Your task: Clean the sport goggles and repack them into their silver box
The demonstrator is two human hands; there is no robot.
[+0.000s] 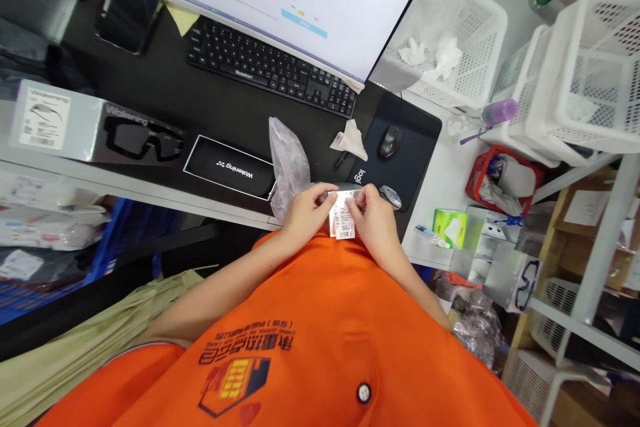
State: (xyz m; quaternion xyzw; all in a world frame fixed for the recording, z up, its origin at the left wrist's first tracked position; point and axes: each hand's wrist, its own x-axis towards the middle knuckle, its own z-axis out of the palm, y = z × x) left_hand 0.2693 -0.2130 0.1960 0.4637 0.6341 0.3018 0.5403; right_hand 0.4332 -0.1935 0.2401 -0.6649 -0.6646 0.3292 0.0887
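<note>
Close to my orange shirt, at the desk's front edge, both hands pinch a small white printed label (345, 221) with lines of text and a barcode at its lower end. My left hand (306, 212) is closed at the label's left upper side, thumb against it. My right hand (375, 219) is closed on its right upper corner. A crumpled clear plastic bag (289, 163) rises beside my left fingers; whether that hand grips it too, I cannot tell. What lies behind the label is mostly hidden.
On the black desk are a Wakening glasses box (100, 125), a black Wakening case (230, 168), a keyboard (270, 67), a phone (129, 17) and a crumpled tissue (350, 140). A mouse (390, 142) rests on its pad. White baskets (465, 33) and a red basket (475, 177) stand right.
</note>
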